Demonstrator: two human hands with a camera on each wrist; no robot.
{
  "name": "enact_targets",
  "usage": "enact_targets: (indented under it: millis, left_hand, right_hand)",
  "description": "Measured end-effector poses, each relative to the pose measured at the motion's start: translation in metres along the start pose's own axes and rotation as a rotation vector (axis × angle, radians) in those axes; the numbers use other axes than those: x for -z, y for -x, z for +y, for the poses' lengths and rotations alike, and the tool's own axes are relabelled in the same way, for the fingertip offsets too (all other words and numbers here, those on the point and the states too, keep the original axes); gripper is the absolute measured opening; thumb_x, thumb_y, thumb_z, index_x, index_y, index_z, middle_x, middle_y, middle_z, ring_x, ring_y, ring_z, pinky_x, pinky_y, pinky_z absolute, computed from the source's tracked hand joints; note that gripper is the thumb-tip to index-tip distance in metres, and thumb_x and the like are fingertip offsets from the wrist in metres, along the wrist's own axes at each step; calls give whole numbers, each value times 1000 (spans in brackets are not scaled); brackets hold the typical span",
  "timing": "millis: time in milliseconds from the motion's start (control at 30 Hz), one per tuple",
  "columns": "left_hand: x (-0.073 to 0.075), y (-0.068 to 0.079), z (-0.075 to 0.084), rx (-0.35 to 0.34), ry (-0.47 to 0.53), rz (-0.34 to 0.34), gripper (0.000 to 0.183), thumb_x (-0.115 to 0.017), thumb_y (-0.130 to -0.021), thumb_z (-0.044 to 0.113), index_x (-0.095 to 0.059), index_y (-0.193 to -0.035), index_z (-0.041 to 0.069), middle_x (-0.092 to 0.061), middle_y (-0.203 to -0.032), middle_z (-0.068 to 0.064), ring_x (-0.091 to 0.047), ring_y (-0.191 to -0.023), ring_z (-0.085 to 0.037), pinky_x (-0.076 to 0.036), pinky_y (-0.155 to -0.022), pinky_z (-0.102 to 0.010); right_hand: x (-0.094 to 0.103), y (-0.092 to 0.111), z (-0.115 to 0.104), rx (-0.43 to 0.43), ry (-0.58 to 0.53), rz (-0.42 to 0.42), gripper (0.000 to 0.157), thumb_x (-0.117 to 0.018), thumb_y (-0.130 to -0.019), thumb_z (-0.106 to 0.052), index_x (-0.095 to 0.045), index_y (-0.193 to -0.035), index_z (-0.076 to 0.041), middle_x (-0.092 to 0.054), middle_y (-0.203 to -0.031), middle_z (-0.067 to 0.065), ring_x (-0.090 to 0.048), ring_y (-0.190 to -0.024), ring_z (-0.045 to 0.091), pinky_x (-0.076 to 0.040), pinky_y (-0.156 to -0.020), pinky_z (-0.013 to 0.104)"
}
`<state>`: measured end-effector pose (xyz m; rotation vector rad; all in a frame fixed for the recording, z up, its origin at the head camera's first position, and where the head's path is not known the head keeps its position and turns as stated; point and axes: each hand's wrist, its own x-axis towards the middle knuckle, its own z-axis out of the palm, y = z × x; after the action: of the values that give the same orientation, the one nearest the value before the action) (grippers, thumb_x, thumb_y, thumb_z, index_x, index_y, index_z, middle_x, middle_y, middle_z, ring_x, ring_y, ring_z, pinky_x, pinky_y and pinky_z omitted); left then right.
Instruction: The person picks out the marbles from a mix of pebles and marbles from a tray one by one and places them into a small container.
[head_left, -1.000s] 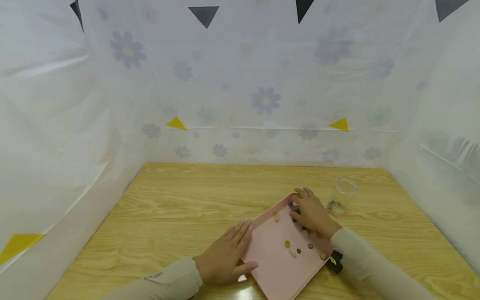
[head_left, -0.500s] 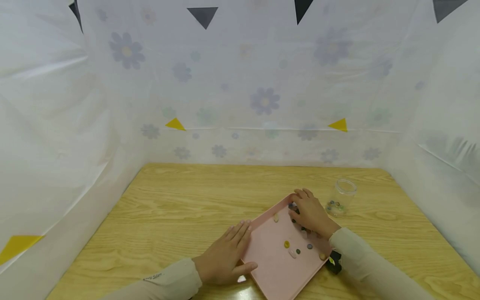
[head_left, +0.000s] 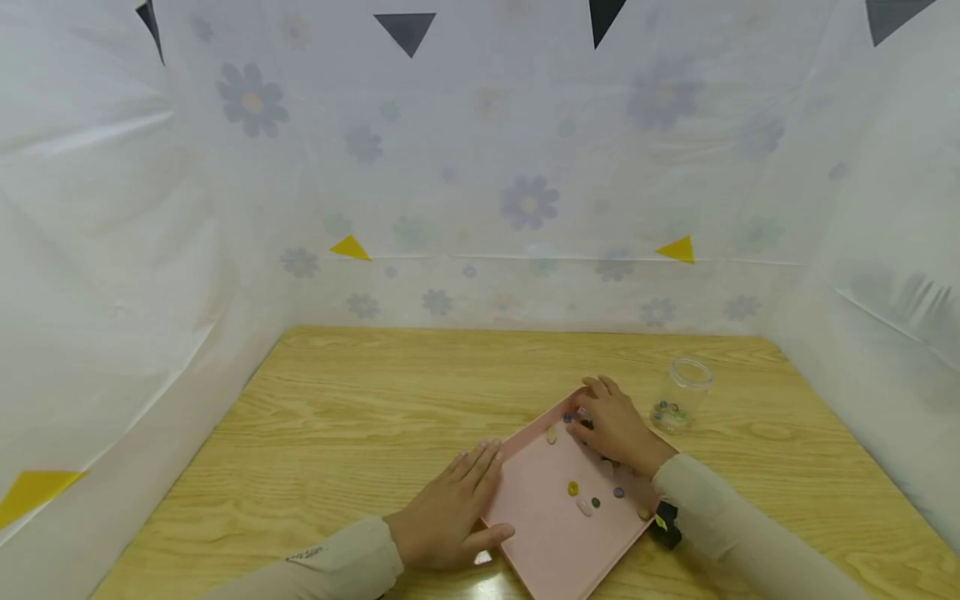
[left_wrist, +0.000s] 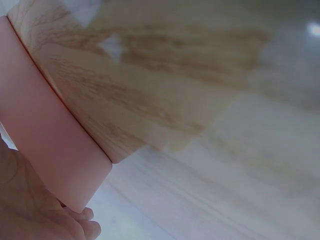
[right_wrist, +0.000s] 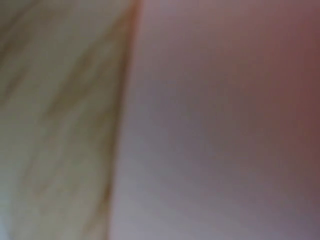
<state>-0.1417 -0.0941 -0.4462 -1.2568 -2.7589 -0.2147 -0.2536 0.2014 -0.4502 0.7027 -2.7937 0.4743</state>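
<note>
A pink tray (head_left: 543, 533) lies turned at an angle on the wooden table, with a raised rim. My left hand (head_left: 453, 508) rests against its left corner, fingers straight and thumb over the edge; the left wrist view shows the tray's outer wall (left_wrist: 60, 125) beside the palm. My right hand (head_left: 617, 427) reaches into the far corner, fingers bent over the rim side and thumb apart from them. Dark and bluish stones (head_left: 567, 417) show at its fingertips; others are hidden under the hand. A yellow ring-like stone (head_left: 573, 488), a green one (head_left: 596, 502) and a pale one (head_left: 584, 507) lie mid-tray.
A clear open jar (head_left: 682, 392) holding several small stones stands right of the tray, close to my right wrist. A black object (head_left: 666, 527) is partly under my right sleeve. White floral sheeting (head_left: 525, 167) encloses the table on the back and sides.
My right hand has shifted slightly left along the tray's far corner, and a bluish stone now shows left of its fingertips. My left hand stays in place.
</note>
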Motion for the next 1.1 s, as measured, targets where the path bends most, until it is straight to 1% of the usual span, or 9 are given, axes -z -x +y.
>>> enact_targets:
  millis: [167,333,467,767,1100]
  left_hand:
    - [0,0,0,0,-1,-7,82,-21,-100,59,-20,-149,-7,-15,-157,-24,-16,-145,-34,-24,-115,-47]
    - [0,0,-1,2,-4,-6,82,-20,-100,59,-19,-149,-7,-14,-157,-23,-16,-145,-34,-24,-115,-47]
    - [0,-1,-1,4,-5,-3,82,-21,-100,59,-19,-149,-7,-15,-157,-23,-16,-145,-34,-24,-115,-47]
    - [3,-2,-1,19,3,-29,82,-22,-100,58,-19,-150,-6,-15,-157,-22,-17,-145,-34,-24,-116,-46]
    - [2,-3,-1,18,0,-23,81,-22,-100,58,-19,-150,-6,-16,-157,-22,-18,-145,-34,-24,-116,-45]
  right_hand:
    - [-4,-2,-3,11,-8,24,12,-74,-85,-28,-70,-89,-17,-45,-139,27,-31,-132,52,-34,-99,68]
    - [-5,-4,-4,27,-7,50,9,-75,-84,-26,-70,-83,-19,-49,-137,25,-33,-132,51,-35,-98,68]
    - [-6,-6,-5,29,-3,42,8,-75,-84,-25,-70,-83,-18,-49,-137,23,-33,-133,49,-36,-97,68]
    - [-7,-6,-3,24,6,18,7,-75,-84,-24,-70,-84,-19,-49,-138,22,-33,-134,48,-36,-98,67]
    - [-6,-6,-2,36,5,18,9,-77,-82,-24,-68,-82,-21,-48,-138,22,-34,-133,48,-36,-97,67]
